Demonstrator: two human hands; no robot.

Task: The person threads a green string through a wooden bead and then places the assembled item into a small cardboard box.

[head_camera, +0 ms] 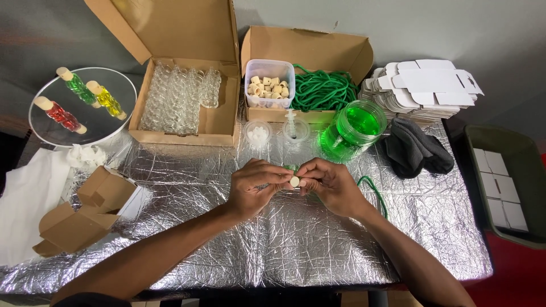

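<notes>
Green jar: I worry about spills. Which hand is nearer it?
Right. The right hand lies just below the green jar; the left hand sits farther left.

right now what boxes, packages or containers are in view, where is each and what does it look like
Open brown cardboard box of clear glass vials: back left, lid up.
Open brown cardboard box of green cord: back centre.
Clear plastic tub of cork stoppers: inside that box's left end.
Stack of flat white carton blanks: back right.
Small folded brown carton: front left.
Dark green bin of white boxes: far right.
</notes>
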